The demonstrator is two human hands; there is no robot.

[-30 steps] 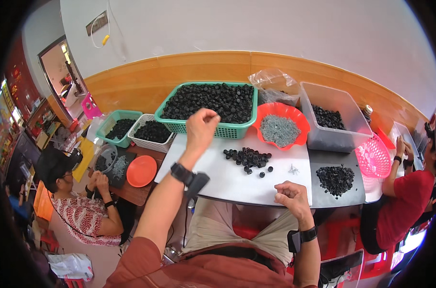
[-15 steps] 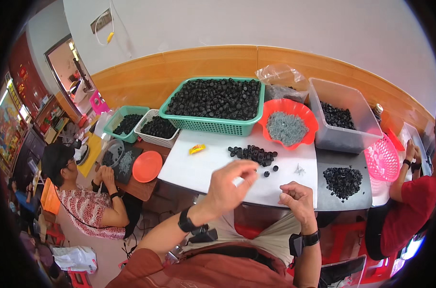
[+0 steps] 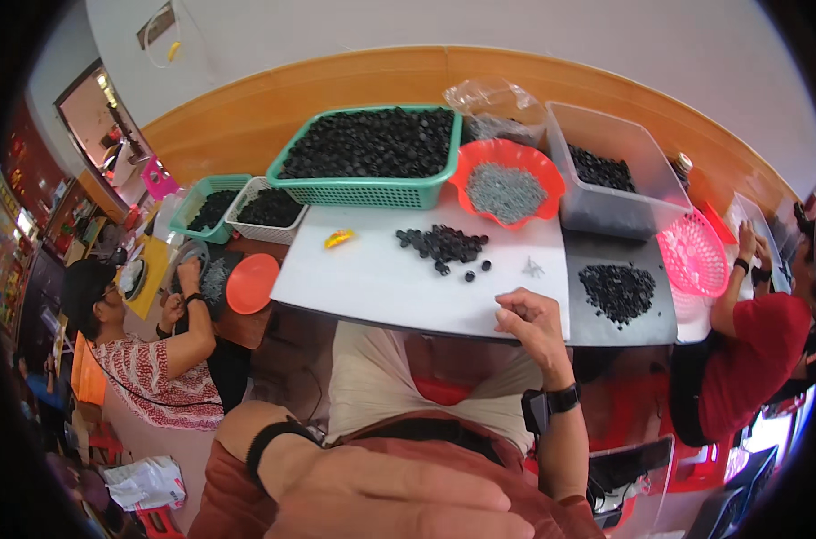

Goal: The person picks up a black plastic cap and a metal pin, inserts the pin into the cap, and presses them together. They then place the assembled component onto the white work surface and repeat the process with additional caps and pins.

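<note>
Close to the camera, at the lower edge, my left hand (image 3: 381,499) lies flat with fingers stretched out to the right, partly cut off by the frame. Nothing shows in it. Over the front edge of the white work surface (image 3: 372,287), my right hand (image 3: 536,325) has its fingers curled in and thumb pressed against them; whatever they hold is hidden. Beyond it lies a loose group of small round black caps (image 3: 444,244). A few thin grey pieces (image 3: 533,267) sit just behind my right fingers.
Behind stand a green basket (image 3: 363,193) of black caps, a red scalloped bowl (image 3: 552,193) of grey pieces and a clear bin (image 3: 651,199). Small black parts (image 3: 617,293) lie right, near a pink basket (image 3: 694,256). A yellow wrapper (image 3: 339,238) lies left. People sit on both sides.
My left hand has swung back from above the work surface, down toward the camera. My right hand stays by the front edge. The whole view has shifted; the person at left has raised a hand.
</note>
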